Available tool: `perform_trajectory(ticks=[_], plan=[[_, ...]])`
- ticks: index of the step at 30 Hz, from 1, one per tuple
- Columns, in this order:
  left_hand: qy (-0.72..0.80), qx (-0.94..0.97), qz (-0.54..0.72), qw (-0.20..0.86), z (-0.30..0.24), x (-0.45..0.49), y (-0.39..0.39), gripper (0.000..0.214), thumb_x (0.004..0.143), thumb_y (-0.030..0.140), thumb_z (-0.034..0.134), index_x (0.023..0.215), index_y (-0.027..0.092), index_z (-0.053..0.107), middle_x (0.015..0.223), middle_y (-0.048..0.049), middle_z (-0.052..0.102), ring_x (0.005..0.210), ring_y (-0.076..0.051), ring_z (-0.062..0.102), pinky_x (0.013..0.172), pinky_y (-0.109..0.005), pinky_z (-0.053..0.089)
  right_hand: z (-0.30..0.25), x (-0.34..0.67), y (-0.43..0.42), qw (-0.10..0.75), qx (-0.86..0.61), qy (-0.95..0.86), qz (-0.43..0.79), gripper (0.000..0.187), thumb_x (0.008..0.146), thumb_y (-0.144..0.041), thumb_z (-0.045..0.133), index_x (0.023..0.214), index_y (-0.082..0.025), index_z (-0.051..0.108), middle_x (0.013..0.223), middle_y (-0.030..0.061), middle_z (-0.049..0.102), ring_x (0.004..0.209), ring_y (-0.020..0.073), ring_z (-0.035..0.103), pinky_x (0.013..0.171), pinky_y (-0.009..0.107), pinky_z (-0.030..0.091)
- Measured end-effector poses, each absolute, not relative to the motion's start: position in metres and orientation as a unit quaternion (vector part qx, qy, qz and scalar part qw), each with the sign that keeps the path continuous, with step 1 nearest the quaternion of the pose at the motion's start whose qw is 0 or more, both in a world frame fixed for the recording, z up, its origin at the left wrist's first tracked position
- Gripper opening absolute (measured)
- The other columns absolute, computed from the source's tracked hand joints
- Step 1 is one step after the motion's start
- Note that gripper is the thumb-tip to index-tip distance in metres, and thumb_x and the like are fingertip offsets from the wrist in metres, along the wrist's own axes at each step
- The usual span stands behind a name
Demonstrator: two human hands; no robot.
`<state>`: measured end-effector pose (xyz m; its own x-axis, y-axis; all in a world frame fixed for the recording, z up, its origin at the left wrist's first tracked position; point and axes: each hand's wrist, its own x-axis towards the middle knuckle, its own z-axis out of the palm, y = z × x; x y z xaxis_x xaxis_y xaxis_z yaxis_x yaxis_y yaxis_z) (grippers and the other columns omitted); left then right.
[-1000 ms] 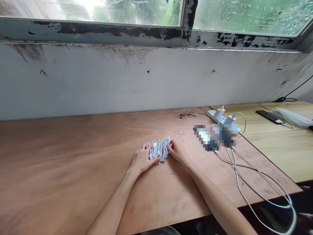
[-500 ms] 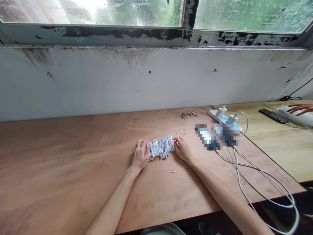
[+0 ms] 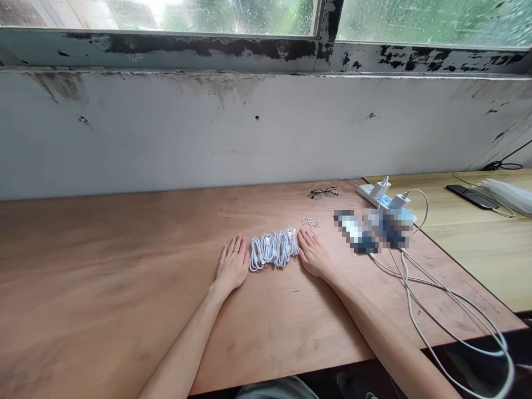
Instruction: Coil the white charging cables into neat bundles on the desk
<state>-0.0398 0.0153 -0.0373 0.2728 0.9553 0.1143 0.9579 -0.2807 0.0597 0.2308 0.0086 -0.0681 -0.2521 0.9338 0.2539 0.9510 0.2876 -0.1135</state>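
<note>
A bundle of coiled white cables (image 3: 274,249) lies on the brown wooden table (image 3: 103,277). My left hand (image 3: 231,264) rests flat on the table just left of the bundle, fingers stretched out, a ring on one finger. On the bundle's right side my right hand (image 3: 313,252) also lies flat with fingers extended. Neither hand holds anything. A few small twist ties (image 3: 311,222) lie just beyond my right hand, and one lies loose (image 3: 294,290) near my wrist.
Black glasses (image 3: 324,193) lie at the back. A white power strip (image 3: 384,201) with chargers feeds two blurred devices (image 3: 372,230); their cables (image 3: 436,316) trail over the front edge. On a lighter table (image 3: 469,244) at the right lie a phone (image 3: 471,197) and a white bag (image 3: 511,195).
Both hands have let go of the cable bundle and moved apart to lie flat beside it. Another person's hand seen at the far right half a second ago is gone.
</note>
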Motion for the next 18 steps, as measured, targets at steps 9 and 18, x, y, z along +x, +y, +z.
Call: perform_trajectory(ticks=[9, 18], plan=[[-0.605, -0.794, -0.063, 0.009, -0.035, -0.037, 0.016, 0.053, 0.09, 0.028, 0.023, 0.137, 0.008, 0.035, 0.145, -0.0141, 0.03, 0.135, -0.024, 0.027, 0.109, -0.045, 0.022, -0.068, 0.231, 0.01, 0.17, -0.602, -0.78, 0.002, 0.052, 0.091, -0.028, 0.025, 0.136, -0.004, 0.038, 0.142, 0.0152, 0.037, 0.133, 0.0252, 0.03, 0.109, 0.041, 0.025], [-0.599, -0.779, -0.182, -0.024, -0.036, -0.039, 0.019, 0.051, 0.087, 0.026, 0.033, 0.136, 0.011, 0.035, 0.143, -0.0151, 0.036, 0.131, -0.025, 0.036, 0.106, -0.046, 0.028, -0.055, 0.229, 0.02, 0.375, -0.582, -0.714, 0.099, 0.035, 0.087, -0.026, 0.034, 0.11, -0.013, 0.056, 0.114, 0.0152, 0.059, 0.106, 0.0231, 0.054, 0.091, 0.038, 0.043]])
